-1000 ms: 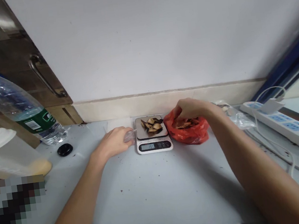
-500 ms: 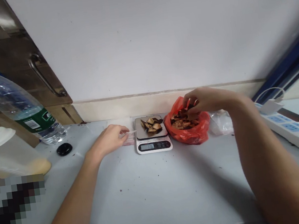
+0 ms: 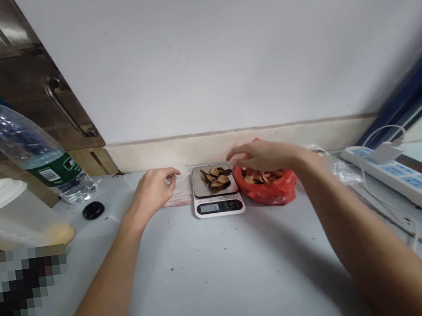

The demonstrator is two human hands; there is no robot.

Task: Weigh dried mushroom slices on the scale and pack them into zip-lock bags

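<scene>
I'm watching the right hand hovering, fingers apart, over the red plastic bag of dried slices, right of the digital scale. The left hand is curving, fingers apart, by clear plastic bags left of the scale, while other slices are lying on it.

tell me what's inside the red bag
Brown pieces show in the red bag. The right hand covers part of its far side; what lies beneath the top pieces is hidden.
</scene>
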